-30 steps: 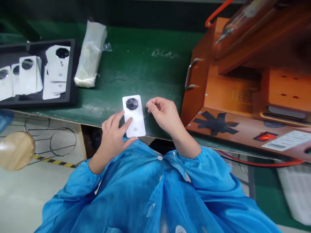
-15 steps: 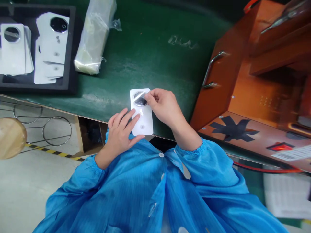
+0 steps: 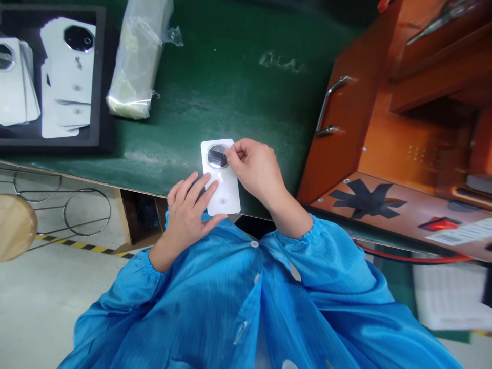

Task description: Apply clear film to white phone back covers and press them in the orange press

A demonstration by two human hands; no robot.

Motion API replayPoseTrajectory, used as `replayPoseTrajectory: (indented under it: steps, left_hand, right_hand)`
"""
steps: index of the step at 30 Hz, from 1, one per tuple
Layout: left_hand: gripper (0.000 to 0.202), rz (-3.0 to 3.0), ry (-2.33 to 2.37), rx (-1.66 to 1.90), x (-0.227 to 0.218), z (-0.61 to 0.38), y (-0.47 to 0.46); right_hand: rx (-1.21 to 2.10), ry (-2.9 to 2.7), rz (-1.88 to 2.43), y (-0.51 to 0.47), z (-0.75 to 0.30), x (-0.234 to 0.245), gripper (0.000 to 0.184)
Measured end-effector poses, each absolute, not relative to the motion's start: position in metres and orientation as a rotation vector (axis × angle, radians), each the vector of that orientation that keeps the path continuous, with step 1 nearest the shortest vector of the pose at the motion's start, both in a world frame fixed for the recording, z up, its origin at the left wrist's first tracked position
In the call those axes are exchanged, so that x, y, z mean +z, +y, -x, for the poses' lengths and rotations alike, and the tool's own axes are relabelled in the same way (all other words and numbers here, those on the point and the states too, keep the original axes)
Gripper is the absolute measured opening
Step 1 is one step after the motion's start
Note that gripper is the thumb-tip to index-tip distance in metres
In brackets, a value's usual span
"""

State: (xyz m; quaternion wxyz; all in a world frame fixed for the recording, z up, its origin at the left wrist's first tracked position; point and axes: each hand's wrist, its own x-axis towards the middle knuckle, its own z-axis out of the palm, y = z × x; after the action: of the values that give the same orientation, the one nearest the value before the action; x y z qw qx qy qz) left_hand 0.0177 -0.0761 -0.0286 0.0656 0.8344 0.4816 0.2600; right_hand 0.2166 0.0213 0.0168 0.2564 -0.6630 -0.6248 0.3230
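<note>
A flat white panel with rounded corners, like a phone back cover (image 3: 229, 189), lies on the green table close to its front edge. Near its top sits a dark, shiny eight-sided window (image 3: 217, 156). My left hand (image 3: 190, 207) rests over the panel's left side, fingers spread and thumb along the bottom edge. At the window's right edge, the thumb and forefinger of my right hand (image 3: 253, 166) are pinched together. Whatever lies between those fingertips is too small to make out.
A black tray (image 3: 100, 77) at the left holds stacks of similar white panels (image 3: 79, 66). Beside it lies a plastic-wrapped block (image 3: 134, 61). An orange machine (image 3: 346, 113) with a metal handle stands at the right. Below left is a round wooden stool (image 3: 17, 225).
The view has shifted slightly, so the tray and the machine sit further left. My right fingertips stay at the window's right edge; the bright streak across the window has changed.
</note>
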Motion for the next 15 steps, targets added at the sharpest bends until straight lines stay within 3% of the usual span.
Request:
replayPoseTrajectory:
  steps: [15]
  left_hand:
    - [0.074,-2.506,1.452,0.783,-0.0264,-0.0181,-0.076]
  right_hand:
    - [0.742,-1.796,1.843,0.0201,-0.2081,0.0169,0.022]
